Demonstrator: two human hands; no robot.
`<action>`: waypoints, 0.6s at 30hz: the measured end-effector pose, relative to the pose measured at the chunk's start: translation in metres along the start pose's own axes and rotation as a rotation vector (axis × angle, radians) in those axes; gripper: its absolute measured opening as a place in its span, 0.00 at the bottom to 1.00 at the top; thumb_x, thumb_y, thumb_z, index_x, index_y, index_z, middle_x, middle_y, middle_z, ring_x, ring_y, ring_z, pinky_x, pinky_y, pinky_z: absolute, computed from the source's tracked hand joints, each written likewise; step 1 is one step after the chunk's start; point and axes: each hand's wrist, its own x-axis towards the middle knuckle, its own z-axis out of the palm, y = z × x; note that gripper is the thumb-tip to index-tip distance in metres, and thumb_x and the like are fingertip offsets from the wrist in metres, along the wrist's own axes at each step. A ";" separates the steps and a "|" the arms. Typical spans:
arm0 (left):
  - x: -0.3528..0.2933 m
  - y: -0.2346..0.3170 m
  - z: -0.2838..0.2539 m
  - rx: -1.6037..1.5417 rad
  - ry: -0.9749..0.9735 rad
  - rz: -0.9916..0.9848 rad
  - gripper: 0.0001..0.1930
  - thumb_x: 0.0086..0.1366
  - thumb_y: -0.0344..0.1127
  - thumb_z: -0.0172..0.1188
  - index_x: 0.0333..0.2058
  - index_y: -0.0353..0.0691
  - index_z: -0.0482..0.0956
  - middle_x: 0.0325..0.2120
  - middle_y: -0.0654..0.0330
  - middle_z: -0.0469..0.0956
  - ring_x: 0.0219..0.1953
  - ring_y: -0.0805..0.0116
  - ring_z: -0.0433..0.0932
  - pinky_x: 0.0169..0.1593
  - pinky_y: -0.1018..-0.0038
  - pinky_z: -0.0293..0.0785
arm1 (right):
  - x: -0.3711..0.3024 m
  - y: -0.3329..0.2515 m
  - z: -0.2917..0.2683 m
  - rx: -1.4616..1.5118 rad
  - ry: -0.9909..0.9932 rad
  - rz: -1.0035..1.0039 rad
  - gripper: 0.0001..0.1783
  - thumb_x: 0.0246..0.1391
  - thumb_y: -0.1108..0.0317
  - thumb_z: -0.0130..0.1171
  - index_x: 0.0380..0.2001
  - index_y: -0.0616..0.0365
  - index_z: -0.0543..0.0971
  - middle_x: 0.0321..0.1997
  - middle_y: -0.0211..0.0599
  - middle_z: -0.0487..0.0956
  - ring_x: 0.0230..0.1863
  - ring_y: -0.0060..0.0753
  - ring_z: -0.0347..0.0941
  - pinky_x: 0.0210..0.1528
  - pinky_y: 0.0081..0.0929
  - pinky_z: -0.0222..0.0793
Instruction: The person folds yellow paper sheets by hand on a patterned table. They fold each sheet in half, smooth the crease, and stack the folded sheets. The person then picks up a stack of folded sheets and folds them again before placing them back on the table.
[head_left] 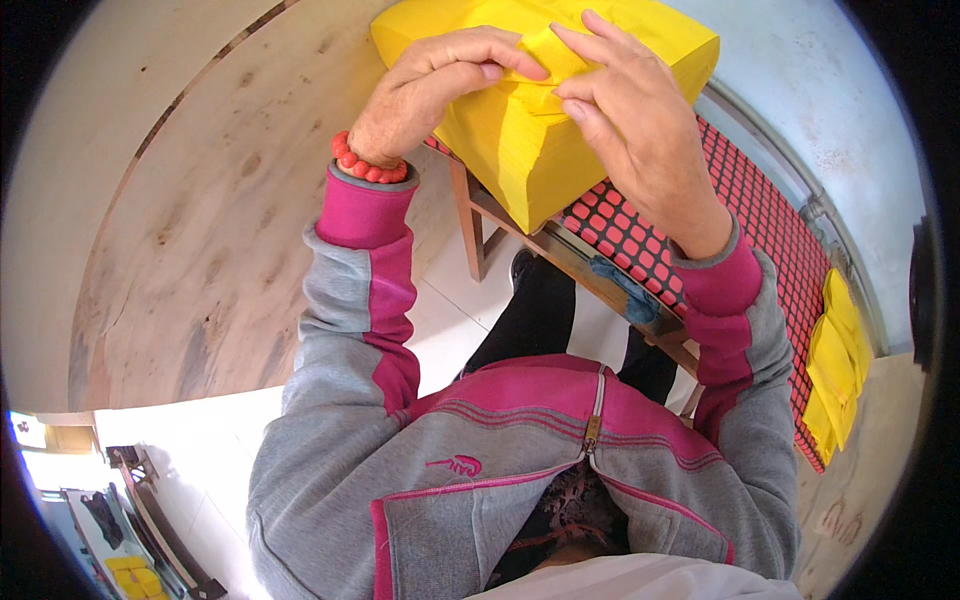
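Observation:
A boxy yellow bag of thin, creased material stands at the top of the view on a bench, one corner jutting toward me. My left hand, with a red bead bracelet at its wrist, is closed on a fold at the bag's top. Across from it, my right hand pinches the same folded part between thumb and a fingertip, while its other fingers stretch out over the material. The fingertips of both hands almost meet. What lies inside the bag, if anything, is hidden.
The bench has a red-and-black checked cover. Flat yellow pieces lie at its right end. A large wooden board fills the left side. Blue cloth shows beneath the bench. A pale wall borders the far right.

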 end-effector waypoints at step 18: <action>0.002 0.001 0.001 -0.040 -0.035 -0.043 0.10 0.64 0.20 0.57 0.43 0.34 0.81 0.46 0.60 0.78 0.50 0.71 0.75 0.54 0.75 0.69 | -0.005 0.004 0.002 0.219 -0.016 0.224 0.07 0.54 0.74 0.63 0.35 0.64 0.77 0.46 0.55 0.79 0.52 0.57 0.76 0.62 0.47 0.68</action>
